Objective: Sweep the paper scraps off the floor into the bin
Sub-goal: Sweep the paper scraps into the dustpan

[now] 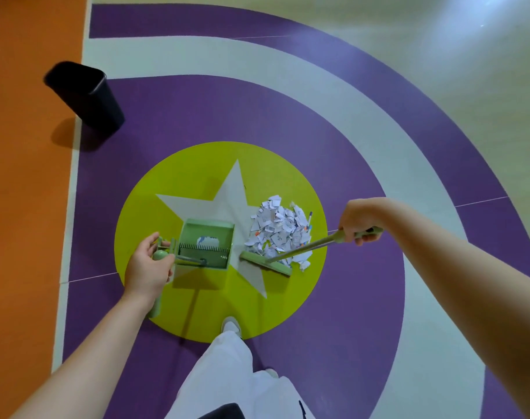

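Note:
A heap of white paper scraps [280,229] lies on the yellow-green circle with the white star. My right hand [358,220] grips the green broom handle; the broom head [265,263] rests on the floor along the heap's near edge. To the left of the heap sits a pale green dustpan [206,243] with a few scraps inside. My left hand [149,267] is closed around the dustpan's upright handle. The black bin [85,96] stands at the far left, apart from the heap.
My white trouser leg and shoe [230,326] stand just below the circle. An orange floor strip [25,176] runs down the left behind the bin. Purple and pale floor bands [378,131] surround the circle.

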`<state>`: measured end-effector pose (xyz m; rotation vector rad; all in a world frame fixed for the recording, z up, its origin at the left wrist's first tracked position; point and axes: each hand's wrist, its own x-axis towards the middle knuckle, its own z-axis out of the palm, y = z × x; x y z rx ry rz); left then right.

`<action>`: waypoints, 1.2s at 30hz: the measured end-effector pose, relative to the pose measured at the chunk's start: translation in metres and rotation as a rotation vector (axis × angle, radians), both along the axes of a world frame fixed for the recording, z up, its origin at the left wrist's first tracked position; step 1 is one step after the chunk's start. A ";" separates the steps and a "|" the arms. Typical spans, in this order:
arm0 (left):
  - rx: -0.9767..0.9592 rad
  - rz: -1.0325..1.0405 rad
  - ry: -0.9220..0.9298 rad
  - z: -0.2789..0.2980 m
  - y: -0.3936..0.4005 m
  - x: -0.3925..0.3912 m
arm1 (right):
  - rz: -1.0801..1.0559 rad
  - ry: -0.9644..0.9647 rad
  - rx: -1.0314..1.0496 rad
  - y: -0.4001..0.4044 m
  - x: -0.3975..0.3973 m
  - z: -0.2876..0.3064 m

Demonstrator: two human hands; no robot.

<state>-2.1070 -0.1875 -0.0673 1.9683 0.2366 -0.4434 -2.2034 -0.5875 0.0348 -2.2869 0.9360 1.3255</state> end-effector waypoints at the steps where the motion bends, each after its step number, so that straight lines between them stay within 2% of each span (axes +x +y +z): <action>1: 0.040 -0.045 -0.009 -0.001 0.004 0.003 | -0.016 0.000 0.006 -0.001 -0.004 0.003; 8: 0.307 -0.259 -0.085 0.001 0.019 0.017 | -0.151 -0.076 0.038 -0.010 -0.042 0.049; 17: 0.450 -0.558 -0.129 -0.004 0.028 0.031 | -0.315 -0.136 0.021 -0.025 -0.099 0.103; 27: 0.519 -0.815 -0.170 -0.003 0.023 0.045 | -0.586 -0.194 -0.106 -0.024 -0.127 0.055; 36: 0.585 -0.922 -0.248 0.004 0.004 0.054 | -0.686 -0.204 -0.224 -0.027 -0.129 -0.001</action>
